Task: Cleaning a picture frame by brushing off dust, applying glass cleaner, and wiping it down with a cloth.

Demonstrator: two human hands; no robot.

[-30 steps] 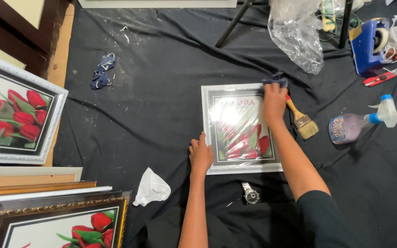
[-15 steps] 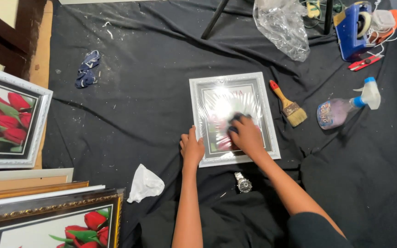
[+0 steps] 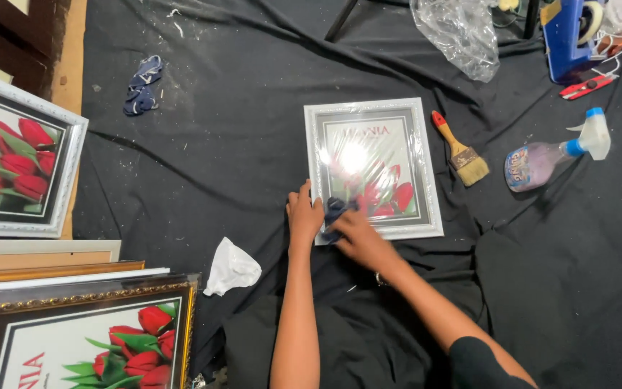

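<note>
On black floor cloth (image 3: 217,166): silver-framed tulip picture (image 3: 373,169), glazed, likely rigid, fragile, slippery, best held by its edges; left hand (image 3: 304,216) lies open on its corner, right hand (image 3: 354,234) clutches dark rag (image 3: 334,213).

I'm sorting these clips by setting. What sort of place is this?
Probably a picture-framing workspace on a floor. A black cloth covers the ground, framed tulip prints are stacked at the left, and a blue tape dispenser and plastic spray bottle lie beside the white-framed picture.

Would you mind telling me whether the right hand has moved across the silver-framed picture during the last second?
Yes. The right hand went from the silver-framed picture's upper right corner to its lower left corner.
</note>
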